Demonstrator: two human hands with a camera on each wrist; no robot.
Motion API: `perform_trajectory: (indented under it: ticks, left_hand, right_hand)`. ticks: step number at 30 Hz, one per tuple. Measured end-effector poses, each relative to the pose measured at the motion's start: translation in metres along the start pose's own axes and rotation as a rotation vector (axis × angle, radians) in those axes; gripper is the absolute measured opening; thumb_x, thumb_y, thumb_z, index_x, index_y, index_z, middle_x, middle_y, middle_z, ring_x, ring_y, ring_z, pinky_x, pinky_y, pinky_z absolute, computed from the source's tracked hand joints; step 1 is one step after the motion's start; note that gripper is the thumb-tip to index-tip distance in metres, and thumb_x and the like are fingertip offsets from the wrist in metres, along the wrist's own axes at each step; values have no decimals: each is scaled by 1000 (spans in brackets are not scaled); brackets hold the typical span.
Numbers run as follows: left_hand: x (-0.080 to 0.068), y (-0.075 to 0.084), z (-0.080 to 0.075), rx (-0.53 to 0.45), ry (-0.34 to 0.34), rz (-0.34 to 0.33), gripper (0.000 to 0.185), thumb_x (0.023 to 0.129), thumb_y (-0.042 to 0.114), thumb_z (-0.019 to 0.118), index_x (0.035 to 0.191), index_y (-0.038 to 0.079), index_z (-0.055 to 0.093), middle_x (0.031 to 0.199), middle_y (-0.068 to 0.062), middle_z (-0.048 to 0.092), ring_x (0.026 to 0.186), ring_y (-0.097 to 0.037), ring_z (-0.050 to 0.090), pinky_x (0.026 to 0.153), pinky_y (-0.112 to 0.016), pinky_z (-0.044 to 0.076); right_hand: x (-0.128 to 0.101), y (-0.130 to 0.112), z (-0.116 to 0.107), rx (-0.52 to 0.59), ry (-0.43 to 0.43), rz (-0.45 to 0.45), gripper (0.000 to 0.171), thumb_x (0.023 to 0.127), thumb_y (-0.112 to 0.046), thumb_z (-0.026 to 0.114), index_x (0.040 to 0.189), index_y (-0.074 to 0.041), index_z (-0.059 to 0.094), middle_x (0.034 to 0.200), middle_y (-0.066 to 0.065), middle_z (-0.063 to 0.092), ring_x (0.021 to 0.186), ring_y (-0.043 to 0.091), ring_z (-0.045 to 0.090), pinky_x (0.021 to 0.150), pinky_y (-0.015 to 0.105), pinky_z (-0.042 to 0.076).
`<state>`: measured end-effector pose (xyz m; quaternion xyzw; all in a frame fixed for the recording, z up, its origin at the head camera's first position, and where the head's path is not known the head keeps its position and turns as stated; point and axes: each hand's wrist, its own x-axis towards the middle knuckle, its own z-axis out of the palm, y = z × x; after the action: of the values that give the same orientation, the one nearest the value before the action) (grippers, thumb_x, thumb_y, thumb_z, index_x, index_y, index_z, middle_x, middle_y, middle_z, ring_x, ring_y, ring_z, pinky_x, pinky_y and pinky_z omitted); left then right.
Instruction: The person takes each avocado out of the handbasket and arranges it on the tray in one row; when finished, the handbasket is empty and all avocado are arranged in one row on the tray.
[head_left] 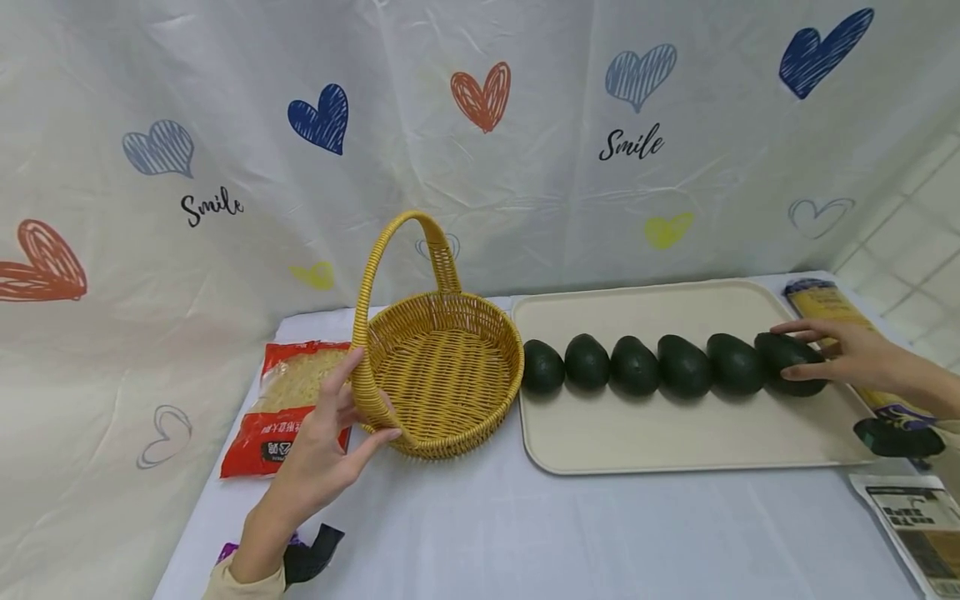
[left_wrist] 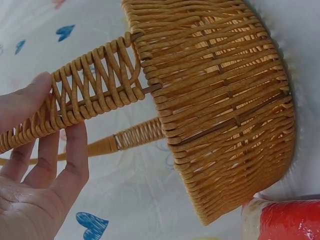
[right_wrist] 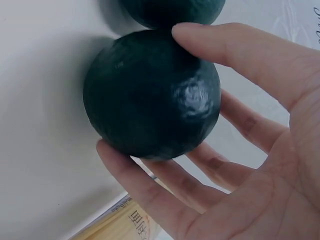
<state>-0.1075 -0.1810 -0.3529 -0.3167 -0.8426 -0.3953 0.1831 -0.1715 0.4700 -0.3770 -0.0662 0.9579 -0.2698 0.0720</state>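
Observation:
A yellow woven basket (head_left: 435,392) with a tall arched handle (head_left: 442,265) stands left of the tray. My left hand (head_left: 318,454) grips the handle's near side just above the rim; the left wrist view shows the thumb on one side of the weave (left_wrist: 95,85) and fingers on the other. On the beige tray (head_left: 675,437), several dark green avocados (head_left: 633,367) lie in a row. At the row's right end my right hand (head_left: 858,354) holds the last avocado (right_wrist: 150,95), thumb on one side and fingers round the other. That avocado sits close against its neighbour (right_wrist: 175,10).
Left of the basket lies a red bag of pale dry food (head_left: 296,404). A yellow packet (head_left: 832,304) lies along the tray's right end, partly behind my right hand. Nearer, a white and brown packet (head_left: 911,525) lies at the right edge. A heart-printed cloth (head_left: 525,183) hangs behind.

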Motion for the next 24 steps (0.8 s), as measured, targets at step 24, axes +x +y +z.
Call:
perform_trajectory:
  ticks: [24]
  left_hand:
    - [-1, -3, 1, 10, -3, 11, 122, 66, -21, 88, 164, 6, 20, 114, -16, 72, 102, -31, 74, 89, -15, 56]
  right_hand:
    - [-6, 2, -1, 25, -44, 31, 49, 101, -23, 71, 142, -8, 48, 141, 53, 37, 119, 76, 42, 84, 82, 43]
